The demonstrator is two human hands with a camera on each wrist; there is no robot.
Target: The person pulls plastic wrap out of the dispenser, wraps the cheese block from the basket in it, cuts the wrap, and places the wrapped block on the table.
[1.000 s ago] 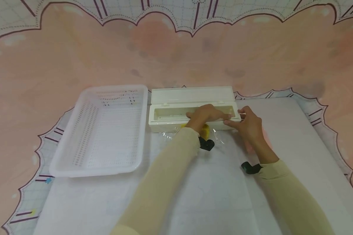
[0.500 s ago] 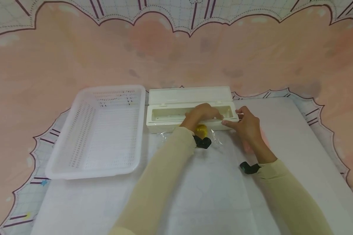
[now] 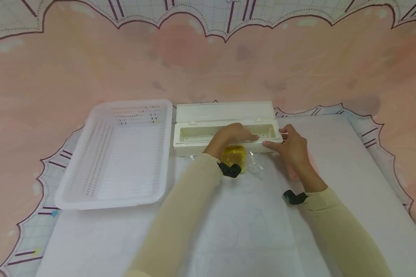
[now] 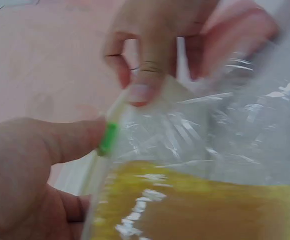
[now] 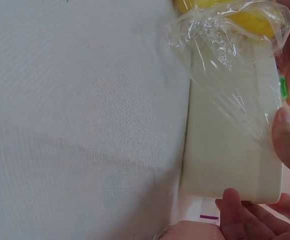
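Note:
A white cling film box (image 3: 187, 149) with its lid (image 3: 225, 110) raised lies in front of me. My left hand (image 3: 230, 135) reaches over its front rim, the thumb on a small green slide cutter (image 4: 108, 139) and the fingers bent below it. My right hand (image 3: 294, 150) grips the box's right end, thumb pressed on the film at the front corner. Clear film (image 4: 234, 125) hangs over the box front, creased and shiny. Behind or inside the film shows a flat yellow-edged piece with a brownish middle (image 4: 204, 212), partly covered in the head view by my left wrist.
Left of the box stands a white perforated plastic basket (image 3: 112, 206). Something pink (image 3: 312, 161) lies partly hidden behind my right wrist. A white cloth (image 3: 249, 231) covers the table, over a patterned peach cloth (image 3: 107, 65).
My left hand has slid leftward along the box's front rim, baring more of the yellow piece. The right hand keeps its hold on the right end.

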